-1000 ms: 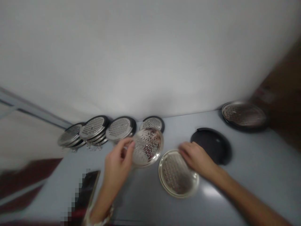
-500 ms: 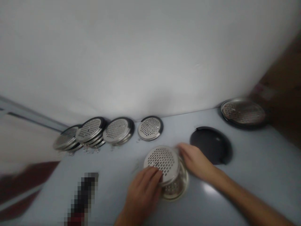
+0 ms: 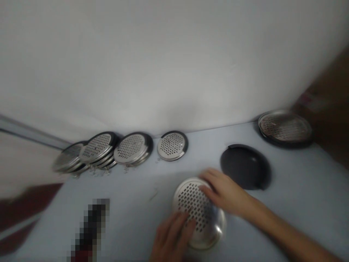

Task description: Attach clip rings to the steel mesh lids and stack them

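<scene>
A round metal disc (image 3: 194,203) with rows of slots lies in front of me on the table, its shiny rim broad at the lower right. My left hand (image 3: 172,235) is at its lower left, thumb and fingers closed on the edge. Across from it, my right hand (image 3: 220,190) grips the upper right edge, with the thumb over the slotted face. Any second piece beneath the disc is hidden. Behind my right hand rests a black shallow round piece (image 3: 242,166) with a cut-away edge.
Along the wall stand a single slotted disc with a black rim (image 3: 171,146) and several overlapping ones (image 3: 132,147) to its left. Another slotted metal piece (image 3: 285,127) lies at the far right. A thin sliver (image 3: 153,194) is on the table (image 3: 131,211).
The slotted disc, held earlier above another round metal piece and offset from it, now sits lower over that spot. My right thumb has come onto its face; my left hand moved slightly down and right.
</scene>
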Tool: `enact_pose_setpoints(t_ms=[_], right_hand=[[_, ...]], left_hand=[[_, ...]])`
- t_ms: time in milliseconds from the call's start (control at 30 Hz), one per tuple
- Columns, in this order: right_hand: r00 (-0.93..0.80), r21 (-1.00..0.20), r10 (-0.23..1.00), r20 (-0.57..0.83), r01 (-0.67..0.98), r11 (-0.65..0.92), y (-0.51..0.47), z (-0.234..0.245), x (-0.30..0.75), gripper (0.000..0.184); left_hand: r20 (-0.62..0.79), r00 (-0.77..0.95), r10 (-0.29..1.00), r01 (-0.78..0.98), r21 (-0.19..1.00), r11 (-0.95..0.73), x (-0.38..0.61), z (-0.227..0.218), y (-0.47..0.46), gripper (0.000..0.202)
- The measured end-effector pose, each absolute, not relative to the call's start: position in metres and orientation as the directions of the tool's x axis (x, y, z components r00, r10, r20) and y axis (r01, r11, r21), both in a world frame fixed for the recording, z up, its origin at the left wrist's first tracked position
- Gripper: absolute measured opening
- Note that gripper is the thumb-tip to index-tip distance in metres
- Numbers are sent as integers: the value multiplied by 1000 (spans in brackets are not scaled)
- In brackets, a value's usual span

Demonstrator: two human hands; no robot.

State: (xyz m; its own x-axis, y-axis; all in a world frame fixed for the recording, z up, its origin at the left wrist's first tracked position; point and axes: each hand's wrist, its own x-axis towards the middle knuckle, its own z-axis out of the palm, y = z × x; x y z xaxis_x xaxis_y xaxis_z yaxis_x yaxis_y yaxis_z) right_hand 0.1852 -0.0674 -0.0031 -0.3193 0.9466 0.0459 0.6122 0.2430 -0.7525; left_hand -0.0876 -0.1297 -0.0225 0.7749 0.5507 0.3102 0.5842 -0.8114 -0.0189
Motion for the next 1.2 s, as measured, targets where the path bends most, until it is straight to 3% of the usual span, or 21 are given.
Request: enact_pose_setpoints(t_ms=[133,267,400,567,800,1033,1200], right_hand=[[-332,-747,943,33,618,244,-68,-8,184,20],[-277,-753,959,60,618,226,-64,-13,188,17],[-215,-756,974,76,624,197,-62,-11,191,16],[-181,-746,980,82,641,181,-62,-9,191,14],[-193,-771,978,75,611,179,-63,-13,192,15],[-213,-831,975,65,529,171,-62,-10,198,15],[-168,-891,986,12,445,87,-58,-6,203,14]], left_hand=[[330,726,603,635,14,-773,-85,-25,-129,62],[323,598,734,729,161,-665,-78,-28,-120,54],[197,520,831,785,273,-556,-71,-31,-113,70],[158,540,827,764,321,-560,-68,-32,-107,86],[282,550,786,727,301,-617,-63,-27,-109,64],[288,528,799,748,287,-598,-55,-22,-115,50],[249,492,834,754,356,-552,-51,-24,-121,49]])
